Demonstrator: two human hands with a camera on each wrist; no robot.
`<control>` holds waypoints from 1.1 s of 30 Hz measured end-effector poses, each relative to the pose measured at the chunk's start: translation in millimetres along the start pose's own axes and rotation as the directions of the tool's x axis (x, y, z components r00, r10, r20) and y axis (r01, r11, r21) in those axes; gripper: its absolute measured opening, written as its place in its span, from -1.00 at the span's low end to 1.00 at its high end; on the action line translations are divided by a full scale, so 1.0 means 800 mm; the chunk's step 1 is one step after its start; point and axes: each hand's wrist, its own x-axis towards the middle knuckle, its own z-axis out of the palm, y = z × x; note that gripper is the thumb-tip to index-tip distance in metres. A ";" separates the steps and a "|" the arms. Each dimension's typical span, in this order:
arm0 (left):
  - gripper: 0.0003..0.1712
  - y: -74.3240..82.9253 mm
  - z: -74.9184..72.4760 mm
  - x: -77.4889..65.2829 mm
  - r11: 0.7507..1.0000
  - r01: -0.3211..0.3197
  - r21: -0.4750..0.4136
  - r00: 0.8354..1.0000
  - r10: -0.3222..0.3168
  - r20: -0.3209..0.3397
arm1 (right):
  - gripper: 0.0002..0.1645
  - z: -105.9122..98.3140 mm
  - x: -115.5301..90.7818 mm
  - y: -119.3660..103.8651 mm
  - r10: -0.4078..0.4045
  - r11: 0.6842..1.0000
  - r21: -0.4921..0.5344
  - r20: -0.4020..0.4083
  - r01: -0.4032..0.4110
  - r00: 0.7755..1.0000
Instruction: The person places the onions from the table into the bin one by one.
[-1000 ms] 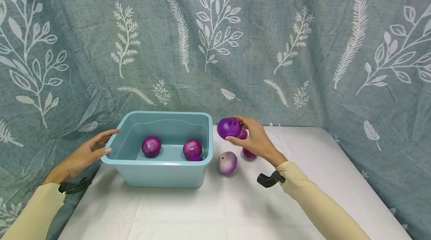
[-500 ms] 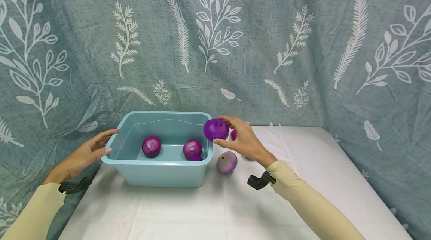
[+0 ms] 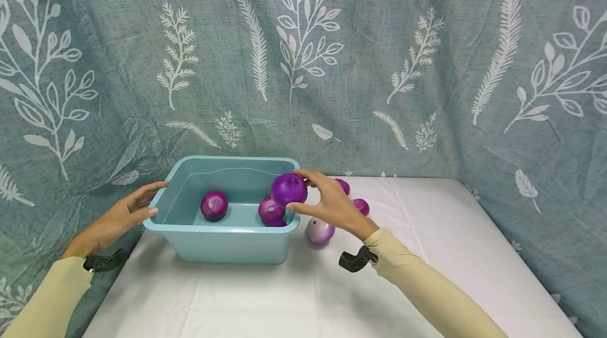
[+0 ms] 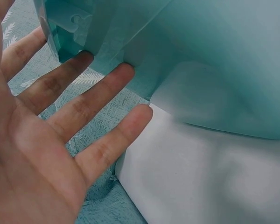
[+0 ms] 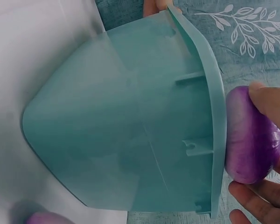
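Between the thumb and fingers of my right hand [image 3: 327, 202] is a purple onion [image 3: 289, 189], held over the right rim of a teal plastic tub [image 3: 218, 246]. The right wrist view shows that held onion [image 5: 252, 140] right at the tub's rim. My left hand [image 3: 124, 216] is at the tub's left end. Its fingers [image 4: 95, 100] are spread and fairly straight along the outer wall in the left wrist view. Inside the tub lie an onion [image 3: 214, 205] at left and an onion [image 3: 271, 209] at right, with a third [image 3: 276, 223] partly hidden by the front rim.
Right of the tub, a pale onion [image 3: 320, 231] sits on the white-covered table [image 3: 256, 301]. Farther back are two more onions, one beyond the hand [image 3: 343, 186] and one [image 3: 362, 206] partly covered by it. Leaf-patterned curtain [image 3: 360, 90] hangs behind and at the sides.
My right hand has carried the onion leftward from beside the tub to over its right rim, uncovering the two far onions more. The left hand has stayed in place.
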 end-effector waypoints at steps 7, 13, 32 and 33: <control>-0.23 0.001 0.001 -0.001 1.000 -0.002 -0.002 1.000 0.002 0.004 | -0.13 0.004 -0.004 0.003 -0.059 0.998 0.025 0.018 0.058 0.998; -0.23 0.001 0.001 -0.002 1.000 -0.005 -0.014 1.000 0.005 0.012 | -0.29 -0.002 -0.009 0.026 -0.078 0.997 -0.007 -0.040 0.078 0.996; -0.22 0.002 0.003 0.000 1.000 -0.001 0.007 1.000 0.001 -0.007 | -0.22 -0.046 -0.068 0.187 0.211 0.956 -0.197 -0.065 -0.219 0.975; -0.22 0.002 0.003 0.000 1.000 0.000 0.005 1.000 0.000 -0.007 | -0.20 -0.047 -0.070 0.191 0.221 0.953 -0.201 -0.061 -0.229 0.973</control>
